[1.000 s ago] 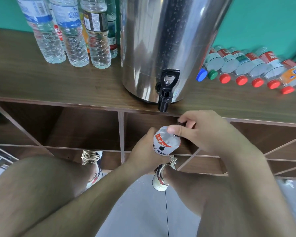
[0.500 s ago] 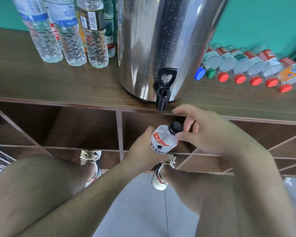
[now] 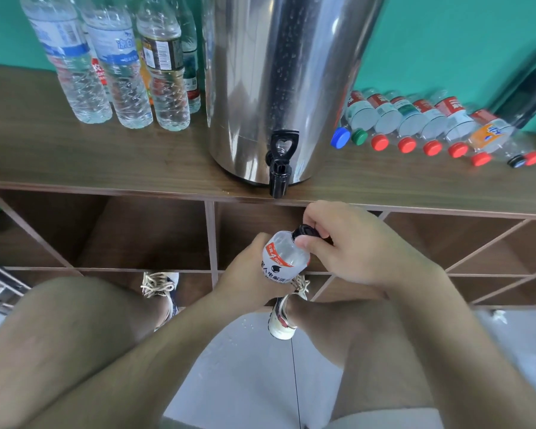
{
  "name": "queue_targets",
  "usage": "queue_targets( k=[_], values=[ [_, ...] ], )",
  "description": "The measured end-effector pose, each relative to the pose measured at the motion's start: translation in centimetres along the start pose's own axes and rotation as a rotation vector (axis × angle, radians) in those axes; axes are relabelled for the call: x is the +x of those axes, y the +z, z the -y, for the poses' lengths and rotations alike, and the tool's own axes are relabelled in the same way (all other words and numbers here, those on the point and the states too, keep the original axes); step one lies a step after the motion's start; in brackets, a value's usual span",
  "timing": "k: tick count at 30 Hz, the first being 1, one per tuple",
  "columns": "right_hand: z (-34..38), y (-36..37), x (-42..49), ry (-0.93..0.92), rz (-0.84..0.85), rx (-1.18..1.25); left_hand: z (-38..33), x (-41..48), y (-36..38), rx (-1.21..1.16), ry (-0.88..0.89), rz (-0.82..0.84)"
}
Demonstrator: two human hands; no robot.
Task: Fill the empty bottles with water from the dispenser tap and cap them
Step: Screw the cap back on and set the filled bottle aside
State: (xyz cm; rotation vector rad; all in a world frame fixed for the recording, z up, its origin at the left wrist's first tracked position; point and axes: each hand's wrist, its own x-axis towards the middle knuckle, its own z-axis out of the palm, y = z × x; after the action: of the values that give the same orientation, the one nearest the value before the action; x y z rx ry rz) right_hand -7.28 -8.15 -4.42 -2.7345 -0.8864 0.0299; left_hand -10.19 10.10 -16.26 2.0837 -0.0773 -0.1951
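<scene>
Gripping the tilted bottle (image 3: 283, 258) in the left hand (image 3: 245, 274), below the bench (image 3: 106, 162) edge and near the tap (image 3: 279, 171); pinching its black cap (image 3: 307, 232) with the right hand (image 3: 353, 246). Might lose the cap to the floor through a slack pinch, or leak through crooked threading.
</scene>
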Motion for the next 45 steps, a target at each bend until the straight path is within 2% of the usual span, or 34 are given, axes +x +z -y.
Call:
queue_targets(
  k=[6,10,12,16,17,21,22,24,26,28,29,31,33,34,36,38,40,42,45],
  values=[
    [1.5,-2.4,-4.5,-0.195,-0.179,-0.169,-3.5,-4.4,-0.9,0.002,0.117,0.035],
    [3.1,-5.6,-5.5,-0.282,-0.330,-0.185,-7.3,-6.6,-3.5,0.044,0.193,0.037],
    [4.5,-7.1,-5.0,-0.255,-0.382,-0.154,-9.0,-7.5,-4.9,0.052,0.215,0.024],
    [7.9,-9.3,-3.0,-0.027,-0.402,-0.080,-11.3,-9.1,-8.0,0.021,0.239,-0.117],
    [8.7,-9.9,-2.6,-0.066,-0.413,-0.113,-11.7,-9.4,-8.8,0.011,0.245,-0.139],
    [10.3,-13.1,-0.4,-0.470,-0.438,-0.249,-13.0,-10.5,-12.6,0.030,0.270,-0.117],
    [10.9,-13.6,0.5,-0.503,-0.430,-0.251,-13.1,-10.6,-13.4,0.030,0.273,-0.108],
    [12.7,-14.0,2.3,-0.379,-0.378,-0.209,-12.8,-10.8,-14.5,0.015,0.260,-0.151],
    [14.8,-14.1,4.3,-0.112,-0.279,-0.193,-12.3,-10.8,-15.4,0.030,0.215,-0.286],
    [16.5,-13.8,5.9,0.038,-0.232,-0.208,-11.4,-10.5,-16.4,0.034,0.185,-0.398],
    [17.1,-13.6,6.6,0.012,-0.247,-0.232,-11.1,-10.4,-17.0,0.003,0.183,-0.414],
    [17.6,-13.4,7.9,-0.209,-0.341,-0.313,-10.5,-10.2,-18.5,-0.071,0.204,-0.370],
    [18.1,-13.6,9.3,-0.396,-0.357,-0.350,-10.0,-10.0,-19.9,-0.102,0.233,-0.299],
    [18.4,-13.7,10.1,-0.417,-0.332,-0.346,-9.7,-9.7,-20.3,-0.099,0.227,-0.295],
    [19.4,-13.4,11.9,-0.299,-0.281,-0.330,-9.0,-9.0,-20.7,-0.068,0.176,-0.383],
    [20.5,-12.9,13.8,-0.080,-0.254,-0.350,-8.2,-7.9,-20.9,0.046,0.114,-0.574],
    [21.4,-12.3,15.4,0.032,-0.252,-0.327,-7.6,-6.9,-21.4,0.135,0.087,-0.729],
    [21.8,-12.0,16.5,-0.037,-0.287,-0.313,-7.0,-6.3,-22.7,0.073,0.091,-0.717],
    [21.9,-11.9,18.3,-0.315,-0.286,-0.342,-5.8,-6.1,-25.2,-0.098,0.132,-0.491]
  ],
)
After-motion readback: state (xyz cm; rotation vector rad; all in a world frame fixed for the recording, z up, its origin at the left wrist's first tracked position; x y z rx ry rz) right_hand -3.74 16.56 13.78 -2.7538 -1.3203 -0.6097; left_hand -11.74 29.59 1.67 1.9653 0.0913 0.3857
